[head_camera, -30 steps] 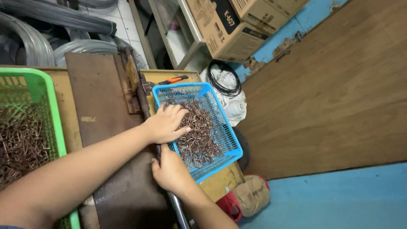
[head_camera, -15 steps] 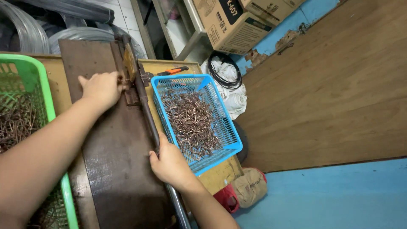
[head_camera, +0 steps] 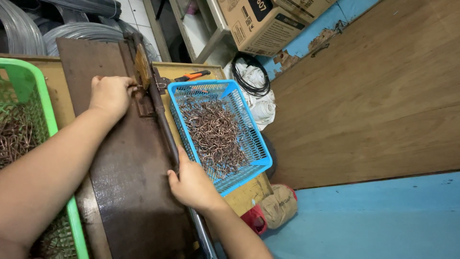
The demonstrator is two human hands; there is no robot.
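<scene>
Since a moment ago, I am pressing my left hand [head_camera: 111, 94] closed on the stiff wire piece [head_camera: 135, 87], right hand [head_camera: 191, 182] gripping the heavy lever bar [head_camera: 165, 125].

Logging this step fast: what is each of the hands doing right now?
Left hand: closed, fingertips pinching something small at the hinged bracket.
Right hand: closed around the long metal lever.

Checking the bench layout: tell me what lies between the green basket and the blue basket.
In the head view, a dark brown board with a long metal lever bar lies between the green basket and blue basket; both hands rest there.
</scene>
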